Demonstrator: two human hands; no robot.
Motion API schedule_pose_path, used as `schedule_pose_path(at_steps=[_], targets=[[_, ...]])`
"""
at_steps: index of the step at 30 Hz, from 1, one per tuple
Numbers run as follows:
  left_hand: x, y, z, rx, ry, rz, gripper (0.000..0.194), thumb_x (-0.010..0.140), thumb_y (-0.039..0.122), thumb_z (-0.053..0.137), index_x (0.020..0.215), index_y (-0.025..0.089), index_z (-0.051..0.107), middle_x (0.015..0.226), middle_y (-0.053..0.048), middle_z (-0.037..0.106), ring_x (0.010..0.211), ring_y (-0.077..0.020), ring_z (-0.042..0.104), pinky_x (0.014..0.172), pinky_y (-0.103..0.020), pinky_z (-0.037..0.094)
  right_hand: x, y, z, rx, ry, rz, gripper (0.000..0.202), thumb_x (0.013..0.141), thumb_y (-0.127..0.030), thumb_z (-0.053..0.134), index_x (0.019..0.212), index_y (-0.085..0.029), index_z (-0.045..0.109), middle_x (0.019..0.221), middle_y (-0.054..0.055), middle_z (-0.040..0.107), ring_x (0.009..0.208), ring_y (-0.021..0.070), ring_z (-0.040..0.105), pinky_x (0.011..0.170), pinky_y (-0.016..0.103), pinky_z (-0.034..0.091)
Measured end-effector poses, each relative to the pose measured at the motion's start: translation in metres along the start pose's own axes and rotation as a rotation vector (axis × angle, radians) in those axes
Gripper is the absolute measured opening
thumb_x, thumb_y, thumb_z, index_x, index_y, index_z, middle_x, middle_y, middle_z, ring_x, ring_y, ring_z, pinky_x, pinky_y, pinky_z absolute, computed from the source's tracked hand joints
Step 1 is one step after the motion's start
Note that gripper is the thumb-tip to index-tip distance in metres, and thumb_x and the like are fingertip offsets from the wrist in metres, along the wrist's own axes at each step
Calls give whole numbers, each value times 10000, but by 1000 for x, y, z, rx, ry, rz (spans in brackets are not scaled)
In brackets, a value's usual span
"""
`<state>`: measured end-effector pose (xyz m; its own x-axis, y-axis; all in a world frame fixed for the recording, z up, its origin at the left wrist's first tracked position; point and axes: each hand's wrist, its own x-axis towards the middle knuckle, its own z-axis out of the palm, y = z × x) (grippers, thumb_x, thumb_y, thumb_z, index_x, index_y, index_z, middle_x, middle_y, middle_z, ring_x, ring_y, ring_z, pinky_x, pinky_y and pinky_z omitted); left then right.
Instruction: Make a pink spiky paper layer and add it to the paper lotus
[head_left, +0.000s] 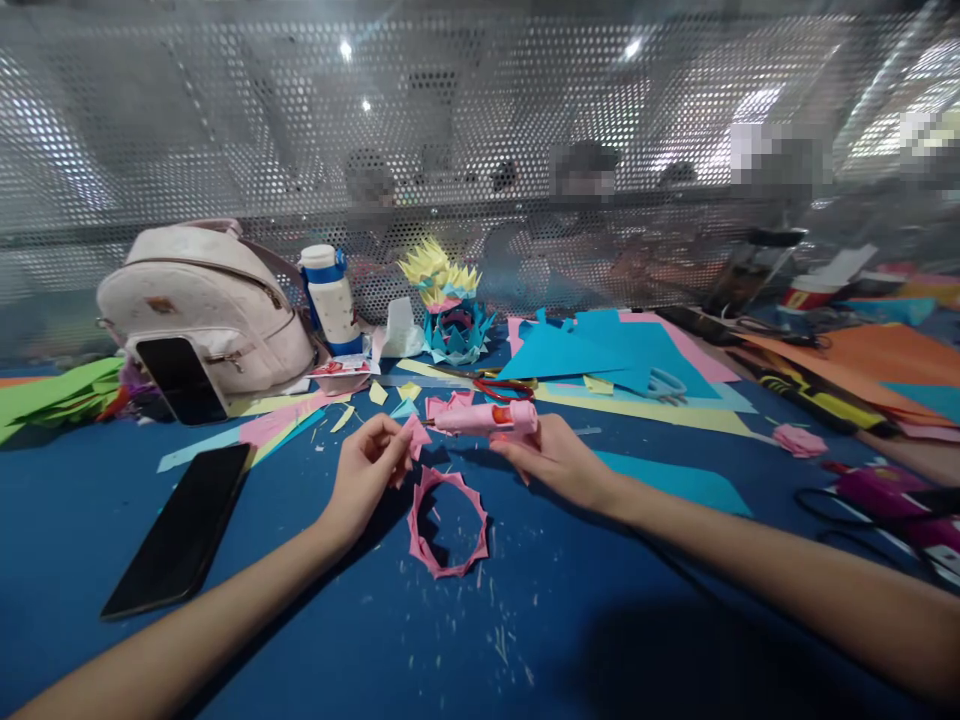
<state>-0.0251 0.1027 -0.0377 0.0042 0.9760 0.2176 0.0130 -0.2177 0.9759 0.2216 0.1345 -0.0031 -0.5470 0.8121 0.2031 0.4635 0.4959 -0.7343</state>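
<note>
My right hand (551, 455) is closed around a pink hot glue gun (480, 417), which lies level with its nozzle pointing left. Between the fingers of my left hand (371, 465) is a small folded pink paper piece (417, 437), right at the nozzle tip. Just below them on the blue table rests a pink folded-paper ring (411, 525) with a pointed edge. More pink folded paper (450, 402) shows behind the glue gun, partly hidden by it.
Dark phones (180, 530) lie left, one against a pale backpack (202, 290). A bottle (330, 300), yellow-and-blue paper craft (454, 335), blue paper sheets (600, 350) and red-handled scissors (502, 388) lie at the back. A yellow-black tool (817, 395) and purple device (885, 500) are right.
</note>
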Motion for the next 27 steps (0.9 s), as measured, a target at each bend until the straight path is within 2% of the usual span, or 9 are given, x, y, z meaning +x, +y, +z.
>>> schedule_pose_path(at_steps=[7, 18, 27], targets=[[2, 3, 2, 26, -24, -19, 298, 890, 410, 617, 743, 168, 525, 536, 39, 559, 393, -45, 437, 387, -151, 315, -5, 9, -3, 29, 7, 29, 476, 915, -503, 502, 560, -187, 492, 450, 5, 535, 438, 115, 499, 486, 275, 385], [2, 3, 1, 54, -38, -5, 304, 892, 408, 612, 731, 168, 515, 528, 45, 548, 386, -45, 435, 384, -150, 329, -5, -3, -1, -25, -14, 12, 486, 912, -452, 505, 518, -167, 522, 437, 11, 528, 414, 98, 468, 443, 243, 355], [3, 4, 2, 58, -36, -3, 292, 888, 393, 620, 725, 171, 522, 516, 44, 553, 380, -46, 442, 372, -148, 326, -3, -5, -2, -46, -39, 14, 508, 921, -446, 484, 503, -162, 538, 442, 24, 551, 424, 108, 503, 475, 249, 383]])
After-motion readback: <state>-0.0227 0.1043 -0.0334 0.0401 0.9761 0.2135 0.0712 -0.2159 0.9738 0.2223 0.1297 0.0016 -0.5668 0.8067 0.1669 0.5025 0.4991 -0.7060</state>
